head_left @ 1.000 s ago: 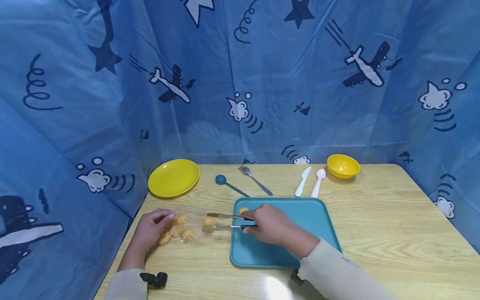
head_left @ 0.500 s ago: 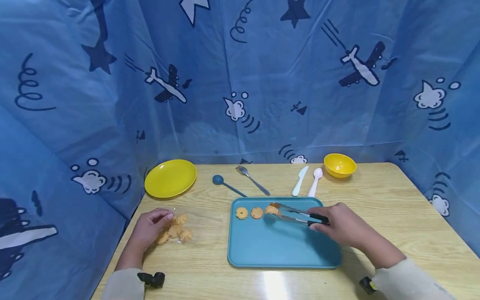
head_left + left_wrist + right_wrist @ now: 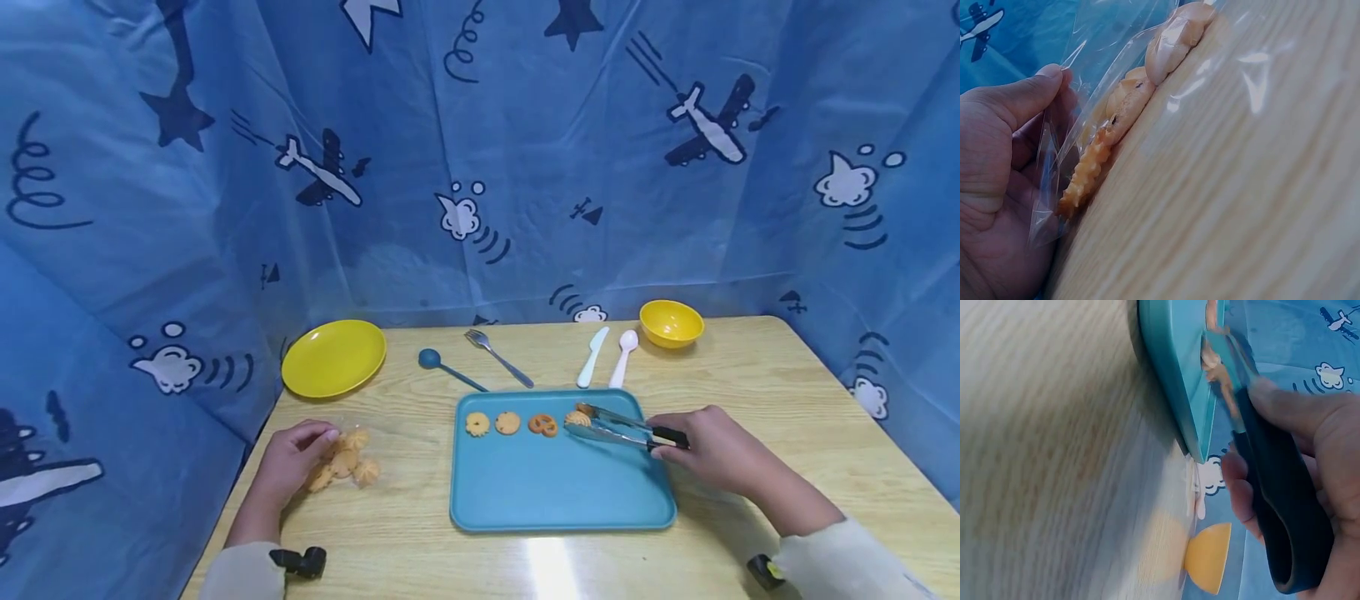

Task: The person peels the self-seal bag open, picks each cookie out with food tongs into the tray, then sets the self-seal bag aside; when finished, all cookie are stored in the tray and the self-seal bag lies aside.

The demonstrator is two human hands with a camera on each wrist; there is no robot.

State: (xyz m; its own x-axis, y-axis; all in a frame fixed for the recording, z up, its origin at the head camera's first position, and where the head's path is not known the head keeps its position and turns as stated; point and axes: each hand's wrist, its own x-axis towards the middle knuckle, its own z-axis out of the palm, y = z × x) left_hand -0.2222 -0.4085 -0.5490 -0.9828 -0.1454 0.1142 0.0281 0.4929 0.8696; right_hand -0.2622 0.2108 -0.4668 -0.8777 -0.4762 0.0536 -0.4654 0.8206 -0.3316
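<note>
My left hand [image 3: 315, 442] rests on the table at the left and pinches a clear plastic bag [image 3: 352, 454] with several cookies [image 3: 1124, 111] inside. The thumb [image 3: 1019, 100] presses the bag's film [image 3: 1085, 69]. My right hand [image 3: 678, 443] grips the black handles of metal tongs [image 3: 615, 427] over the teal tray's [image 3: 562, 500] far right part. The tong tips sit around a cookie [image 3: 577, 418] at the right end of a row. Three more cookies [image 3: 507, 422] lie in that row on the tray. In the right wrist view the tong handle [image 3: 1275, 506] fills my palm.
Behind the tray lie a blue spoon [image 3: 448, 371], a metal fork [image 3: 498, 369], a white knife [image 3: 592, 357] and a white spoon [image 3: 622, 358]. A yellow plate [image 3: 333, 357] sits far left, a yellow bowl [image 3: 671, 322] far right. Blue printed sheets wall the table.
My right hand carried the tongs from beside the bag rightward over the tray. The cookie row on the tray has grown to the right. My left hand stayed on the bag.
</note>
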